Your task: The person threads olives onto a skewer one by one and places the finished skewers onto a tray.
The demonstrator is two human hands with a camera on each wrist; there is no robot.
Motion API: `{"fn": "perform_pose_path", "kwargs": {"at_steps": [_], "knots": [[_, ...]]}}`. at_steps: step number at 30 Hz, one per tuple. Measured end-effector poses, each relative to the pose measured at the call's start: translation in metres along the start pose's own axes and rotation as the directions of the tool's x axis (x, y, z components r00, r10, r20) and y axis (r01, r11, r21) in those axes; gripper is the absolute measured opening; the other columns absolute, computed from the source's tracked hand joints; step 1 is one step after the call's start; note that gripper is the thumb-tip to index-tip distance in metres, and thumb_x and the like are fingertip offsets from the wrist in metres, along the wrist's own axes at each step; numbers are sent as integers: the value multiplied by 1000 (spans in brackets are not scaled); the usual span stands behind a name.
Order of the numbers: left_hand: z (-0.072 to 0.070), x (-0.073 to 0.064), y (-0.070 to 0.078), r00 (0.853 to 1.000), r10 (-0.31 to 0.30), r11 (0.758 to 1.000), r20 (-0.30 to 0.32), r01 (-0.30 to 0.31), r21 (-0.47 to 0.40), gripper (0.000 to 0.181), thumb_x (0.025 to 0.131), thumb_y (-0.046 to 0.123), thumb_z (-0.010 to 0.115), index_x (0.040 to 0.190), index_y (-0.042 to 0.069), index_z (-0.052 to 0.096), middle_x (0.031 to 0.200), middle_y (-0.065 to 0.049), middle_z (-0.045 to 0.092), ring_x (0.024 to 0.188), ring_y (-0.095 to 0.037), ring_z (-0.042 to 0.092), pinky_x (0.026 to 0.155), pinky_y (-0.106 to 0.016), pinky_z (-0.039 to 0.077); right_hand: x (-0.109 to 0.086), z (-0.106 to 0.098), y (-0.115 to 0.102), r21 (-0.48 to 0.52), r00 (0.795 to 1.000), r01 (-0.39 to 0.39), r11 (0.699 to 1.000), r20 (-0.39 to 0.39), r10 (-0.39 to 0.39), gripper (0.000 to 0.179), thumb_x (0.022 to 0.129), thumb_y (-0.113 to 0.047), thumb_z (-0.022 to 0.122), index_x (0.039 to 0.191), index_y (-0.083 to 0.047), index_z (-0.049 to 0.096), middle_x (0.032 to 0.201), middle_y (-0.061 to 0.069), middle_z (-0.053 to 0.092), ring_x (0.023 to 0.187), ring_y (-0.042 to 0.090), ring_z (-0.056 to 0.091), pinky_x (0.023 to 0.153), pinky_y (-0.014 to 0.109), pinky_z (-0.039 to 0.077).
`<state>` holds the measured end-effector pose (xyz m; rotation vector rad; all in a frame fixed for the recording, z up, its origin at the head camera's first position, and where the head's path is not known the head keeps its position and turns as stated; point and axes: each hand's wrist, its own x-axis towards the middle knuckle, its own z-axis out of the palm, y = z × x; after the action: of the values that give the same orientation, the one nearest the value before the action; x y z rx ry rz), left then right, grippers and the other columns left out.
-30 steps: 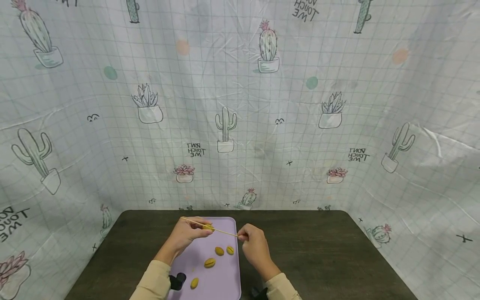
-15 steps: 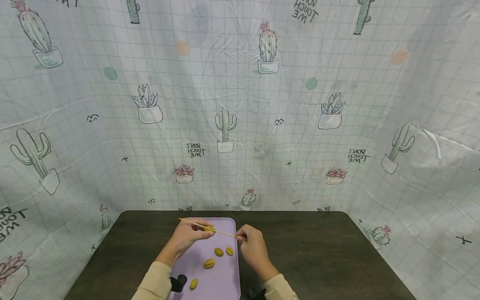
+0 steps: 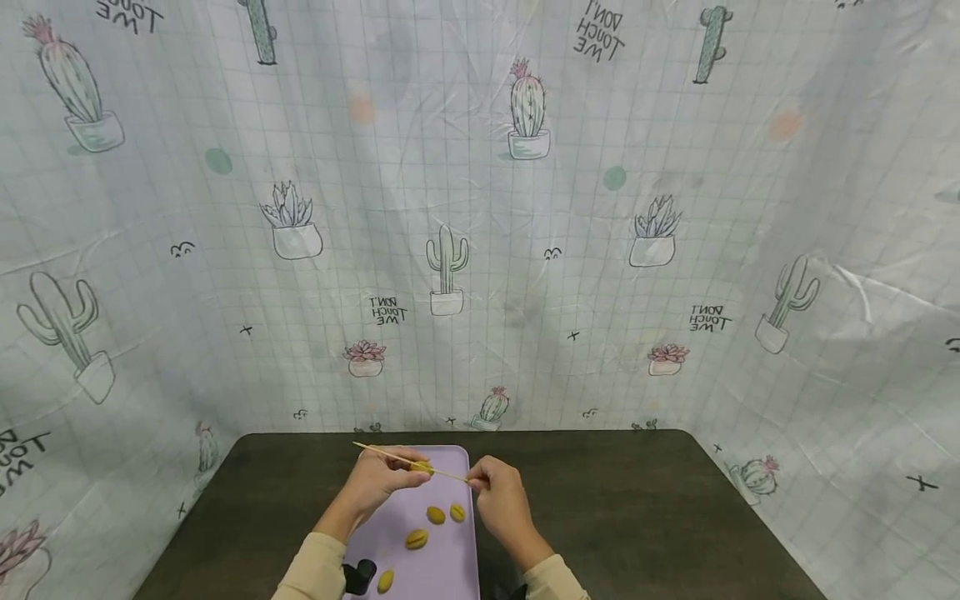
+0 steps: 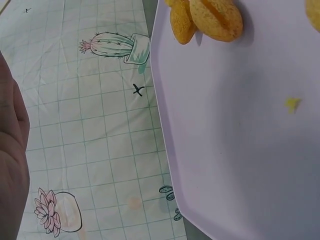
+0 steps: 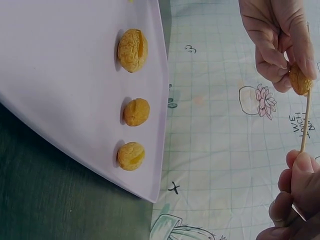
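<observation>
In the head view my left hand [image 3: 378, 479] pinches a yellow-brown, wrinkled oval fruit [image 3: 422, 467] between thumb and fingers, above the lilac tray [image 3: 442, 571]. A thin wooden skewer [image 3: 447, 475] crosses at this fruit and sticks out past the left hand. Whether it pierces the fruit or runs alongside, I cannot tell. My right hand [image 3: 501, 498] pinches the skewer's near end just beyond the tray's right edge. The right wrist view shows the held fruit [image 5: 300, 80] and the skewer [image 5: 306, 120] between both hands. In the left wrist view only part of the left hand [image 4: 12, 150] appears.
Several more fruits lie on the tray, such as a slit one [image 3: 417, 539] and a smaller one [image 3: 386, 581]. A yellow scrap [image 4: 293, 104] lies there too. Dark wooden table [image 3: 637, 517] surrounds the tray, and a cactus-print curtain [image 3: 450, 358] hangs behind it.
My right hand has moved closer to the left one, and more skewer sticks out past the left hand. The fruits on the tray keep their places. The head view has tilted slightly up.
</observation>
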<state>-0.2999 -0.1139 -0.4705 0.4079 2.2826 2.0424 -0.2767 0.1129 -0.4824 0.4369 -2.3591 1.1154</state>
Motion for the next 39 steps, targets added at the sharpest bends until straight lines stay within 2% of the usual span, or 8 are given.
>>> {"fn": "perform_pose_path", "kwargs": {"at_steps": [6,13,18,24,30,34,37,39], "knots": [[2,0,-1,1000,24,999,19,-23,-28,25,82,11,86,104,2,79,101,-6,75,91,-22,66,75,-29,57,0,2,0,17,1000,6,1000,-9,-5,31,77,19,73,72,-11,66,72,-4,65,65,5,54,57,24,48],[6,4,-4,999,37,999,25,-37,-10,24,82,13,86,103,3,80,98,-5,76,91,-20,66,75,-30,56,1,2,0,34,1000,2,999,-1,-2,30,78,19,73,72,-10,66,72,-4,63,65,5,54,57,24,48],[8,2,-4,999,23,1000,33,-23,-3,27,82,17,87,104,4,79,99,-4,76,92,-19,66,76,-30,56,-1,4,0,57,1000,3,998,-13,-2,29,78,19,73,72,-9,66,71,-3,63,64,5,52,56,23,47],[10,1,-6,999,3,999,47,-1,-37,28,83,15,86,106,0,78,95,-7,76,87,-18,69,75,-30,58,-2,9,2,107,1000,8,994,-3,-7,27,78,18,74,72,-7,67,70,-2,62,63,3,51,54,22,47],[13,3,-8,998,2,996,60,4,-90,28,84,14,85,106,-1,77,94,-7,76,84,-18,71,75,-31,59,0,11,4,98,1000,0,995,-10,1,28,79,17,75,72,-9,66,71,-3,61,63,3,50,55,22,46],[14,2,-9,998,-3,994,69,10,-106,29,86,11,83,108,-5,74,93,-6,74,83,-18,70,75,-33,60,1,11,6,88,1000,20,996,-10,-19,28,79,16,75,72,-9,66,71,-4,61,64,3,49,56,22,46],[13,0,-10,998,-16,998,62,20,-61,33,85,12,84,111,-5,73,93,-6,74,82,-17,69,72,-31,59,2,10,7,89,999,32,995,-7,-32,27,79,15,76,72,-9,66,71,-3,61,64,2,49,56,22,46],[11,-1,-10,998,-16,1000,59,16,0,34,85,14,84,111,-4,73,94,-6,73,81,-16,67,69,-29,57,3,8,8,87,1000,27,996,-7,-26,26,80,14,75,73,-9,66,72,-3,62,65,3,49,57,22,46]]}}
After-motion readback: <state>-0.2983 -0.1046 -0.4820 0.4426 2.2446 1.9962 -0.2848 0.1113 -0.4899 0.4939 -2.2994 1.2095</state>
